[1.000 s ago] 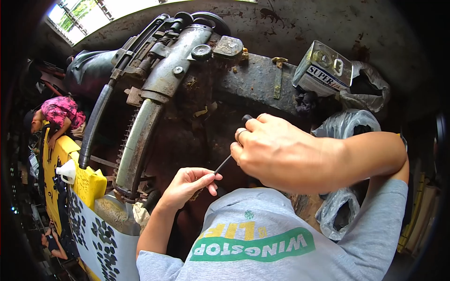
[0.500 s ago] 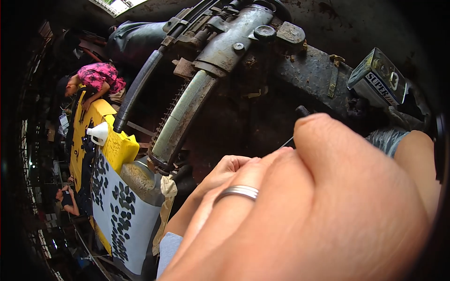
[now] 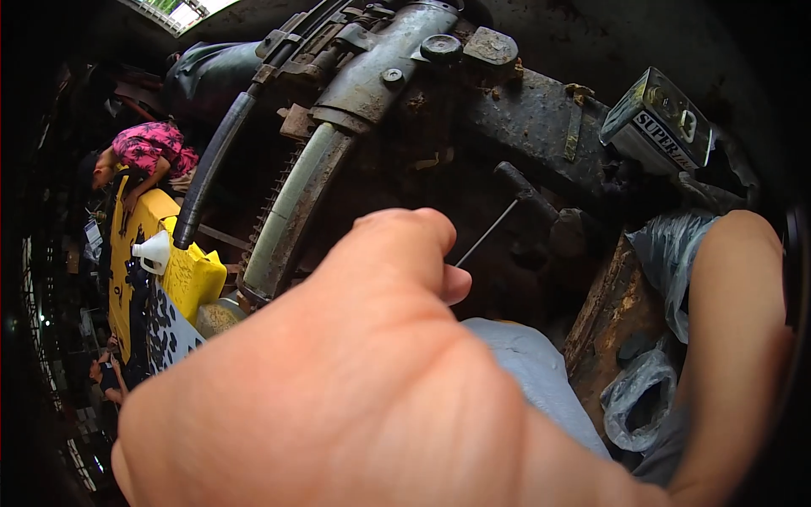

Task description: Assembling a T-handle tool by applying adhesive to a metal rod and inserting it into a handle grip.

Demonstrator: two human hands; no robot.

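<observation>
My right hand (image 3: 363, 355) fills the lower middle, close to the camera, with its forearm (image 3: 735, 321) at the right edge. Its fingers curl inward at the top, around the lower end of a thin metal rod (image 3: 490, 232). The rod slants up to a dark cylindrical piece (image 3: 525, 190); the fingers hide its other end. My left hand cannot be made out behind the right one. Ahead stands a worn metal machine with a grey cylindrical head (image 3: 380, 76) and a curved greenish bar (image 3: 287, 203).
A metal can (image 3: 659, 122) stands at the upper right. Clear plastic bags (image 3: 638, 406) hang beside a rusty board (image 3: 612, 329). At left are a yellow-covered table (image 3: 156, 211), a white jug (image 3: 152, 251), a pale sheet with black pieces (image 3: 173, 325), and two people.
My right hand has moved left and turned, uncovering the rod and the bags. The left hand, seen behind it before, has dropped from sight. The view has shifted slightly.
</observation>
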